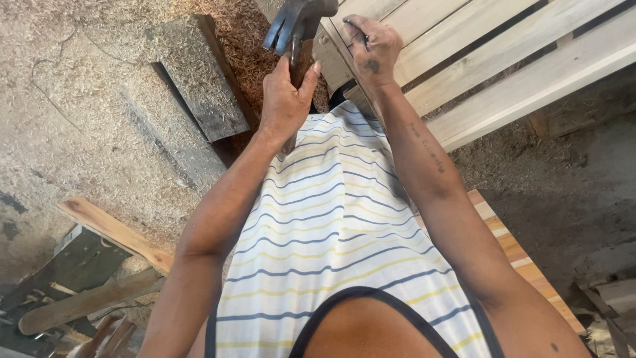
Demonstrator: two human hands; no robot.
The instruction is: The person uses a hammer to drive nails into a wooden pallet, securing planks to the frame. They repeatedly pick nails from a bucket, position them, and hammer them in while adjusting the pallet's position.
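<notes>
Sawdust and shavings cover the workshop floor, with offcut boards lying about on it. Nearest the camera is the person's own striped sleeveless top, and both bare arms reach forward over it. The left hand is wrapped tight around the wooden handle of a claw hammer, whose dark metal head is raised with the claw pointing left. Just to its right, the right hand is pinched shut on a small dark nail, held against the near edge of a pale slatted wooden frame that runs off to the upper right. A weathered grey plank lies on the floor further left, and loose timber scraps sit low on the left.

The step in hand looks like setting a nail for driving: the hammer is poised and the nail is steadied on the wood. The next move would call for a short, light tap to seat the nail, with the fingertips kept clear of the head's path.
</notes>
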